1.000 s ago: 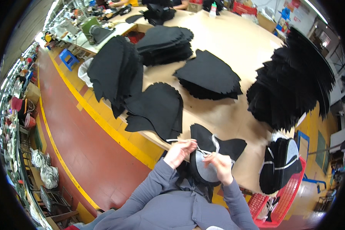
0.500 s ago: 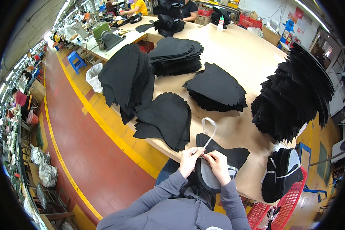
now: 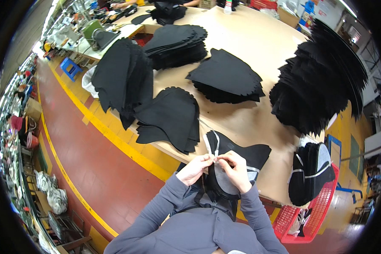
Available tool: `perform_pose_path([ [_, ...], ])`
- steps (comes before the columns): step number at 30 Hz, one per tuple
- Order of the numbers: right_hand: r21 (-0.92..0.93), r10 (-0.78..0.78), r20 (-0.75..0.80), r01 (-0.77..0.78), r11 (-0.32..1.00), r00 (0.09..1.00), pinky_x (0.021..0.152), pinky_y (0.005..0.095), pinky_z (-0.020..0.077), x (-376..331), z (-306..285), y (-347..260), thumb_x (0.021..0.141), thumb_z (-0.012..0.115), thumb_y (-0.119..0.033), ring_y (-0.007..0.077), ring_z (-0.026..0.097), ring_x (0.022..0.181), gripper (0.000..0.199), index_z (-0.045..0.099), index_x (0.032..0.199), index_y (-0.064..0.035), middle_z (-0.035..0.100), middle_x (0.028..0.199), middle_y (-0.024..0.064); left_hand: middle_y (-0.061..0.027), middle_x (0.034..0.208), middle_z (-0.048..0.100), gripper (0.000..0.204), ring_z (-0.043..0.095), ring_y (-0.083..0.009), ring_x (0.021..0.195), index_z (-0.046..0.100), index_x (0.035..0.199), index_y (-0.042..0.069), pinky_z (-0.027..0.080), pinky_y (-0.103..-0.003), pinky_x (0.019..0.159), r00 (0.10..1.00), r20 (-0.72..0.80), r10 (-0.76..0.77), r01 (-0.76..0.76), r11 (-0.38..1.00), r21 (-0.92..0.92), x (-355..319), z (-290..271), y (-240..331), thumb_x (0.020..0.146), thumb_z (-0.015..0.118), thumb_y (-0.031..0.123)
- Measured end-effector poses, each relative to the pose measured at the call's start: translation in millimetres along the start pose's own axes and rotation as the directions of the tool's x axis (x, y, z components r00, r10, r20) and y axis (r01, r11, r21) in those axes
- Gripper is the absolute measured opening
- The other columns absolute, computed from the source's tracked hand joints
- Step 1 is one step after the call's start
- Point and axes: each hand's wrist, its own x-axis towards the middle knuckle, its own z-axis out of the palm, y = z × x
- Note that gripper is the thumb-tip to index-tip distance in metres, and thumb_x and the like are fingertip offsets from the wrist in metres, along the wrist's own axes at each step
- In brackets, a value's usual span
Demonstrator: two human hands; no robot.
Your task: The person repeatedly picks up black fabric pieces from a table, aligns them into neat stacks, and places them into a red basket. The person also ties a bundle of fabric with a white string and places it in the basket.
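Observation:
A stack of black cut fabric pieces (image 3: 245, 154) lies at the table's near edge, with a grey piece (image 3: 225, 180) on its near end and a white strip around it. My left hand (image 3: 195, 168) pinches a thin white strip (image 3: 211, 143) above the stack. My right hand (image 3: 234, 169) pinches the same strip close by, the fingertips of both hands almost meeting. From the fingers the strip's loose part rises in a narrow loop over the black pieces. Whether it is knotted cannot be made out behind the fingers.
Black fabric stacks (image 3: 169, 118) stand to the left and ahead, with a tall leaning pile (image 3: 319, 80) at the right. A tied bundle (image 3: 310, 175) sits over a red basket (image 3: 315, 220) at the table's right corner. A blue stool (image 3: 70, 68) stands by the aisle.
The strip's wide loop has become narrower and lower, closer to the hands. Both hands remain pinched together over the stack. The whole view has shifted, so the table appears higher.

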Motion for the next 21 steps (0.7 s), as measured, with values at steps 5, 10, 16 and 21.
perform_pose_path([
  [5,-0.212,-0.096,0.005,0.095,0.973,0.995,0.06,0.0341,0.0438,-8.2,2.4,2.3,0.086,0.067,-0.008,0.0263,0.055,0.065,0.01,0.063,0.084,0.0007,0.053,0.073,0.0128,-0.0039,0.101,0.068,0.015,0.06,-0.0121,0.098,0.072,0.091,-0.002,0.042,-0.026,0.093,0.949,-0.207,0.236,-0.193,0.959,0.208,4.1,15.7,5.5,0.092,0.061,0.009],
  [10,-0.367,-0.098,0.195,0.165,0.915,0.976,0.065,0.0423,0.0419,-18.5,-34.8,12.8,0.086,0.063,-0.011,0.0334,0.051,0.072,0.017,0.055,0.076,-0.0001,0.048,0.073,0.0145,-0.0057,0.081,0.069,0.017,0.062,-0.0119,0.079,0.073,0.093,-0.005,0.048,-0.026,0.078,0.707,-0.45,0.545,-0.224,0.777,0.589,44.3,-3.9,-4.5,0.089,0.065,0.01],
  [16,-0.296,-0.296,0.311,0.388,0.873,0.903,0.054,0.0406,0.0399,-21.6,-40.6,16.6,0.073,0.066,-0.005,0.0299,0.049,0.06,0.018,0.051,0.064,-0.0014,0.045,0.064,0.013,-0.0077,0.074,0.069,0.017,0.058,-0.0093,0.067,0.071,0.094,-0.007,0.046,-0.025,0.063,0.631,-0.542,0.556,-0.203,0.792,0.576,64.3,-18.4,-34.5,0.089,0.066,0.008],
  [21,-0.309,-0.319,0.174,0.36,0.88,0.932,0.059,0.0394,0.0423,-34.1,-42.4,23.8,0.076,0.068,-0.006,0.0291,0.053,0.065,0.011,0.059,0.072,-0.0028,0.052,0.069,0.0111,-0.0016,0.079,0.063,0.018,0.055,-0.0079,0.067,0.069,0.099,-0.006,0.045,-0.022,0.062,0.779,-0.451,0.436,-0.208,0.858,0.47,64.5,-31.9,-37.2,0.094,0.062,0.01],
])
